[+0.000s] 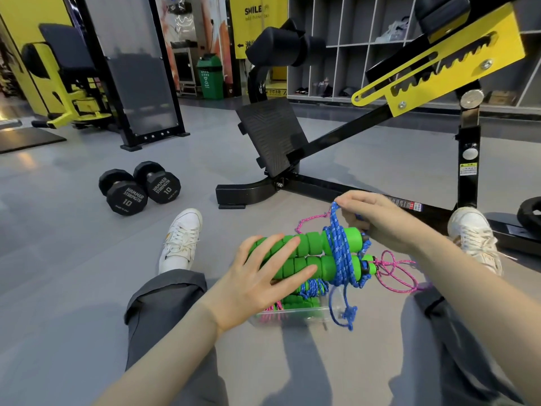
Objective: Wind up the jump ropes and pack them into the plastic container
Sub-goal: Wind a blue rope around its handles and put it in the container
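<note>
Two dumbbells [126,197] read HAMMER STRENGTH 10; left hand [263,276] flat on green handles [310,244], right hand [377,221] pinching blue rope [341,256].

Two black hexagonal dumbbells [139,187], each marked 10, are laid side by side and touching on the grey floor [73,244]. Behind them, a black frame holding a grey panel [137,83] is stood upright. A yellow and black exercise machine [67,80] is seen at the far left, with a dark mat [26,140] spread just in front of it. A ribbed black footplate [270,139] is mounted, tilted, on a black bench frame, with padded rollers [282,46] above it and a notched yellow adjustment plate [439,65] to the right. A green bin [210,76] is placed against the back wall, beside a yellow banner [254,13] printed SMILE. Shoes [301,90] are kept in the lower compartments of grey cubby shelving [345,54].
</note>
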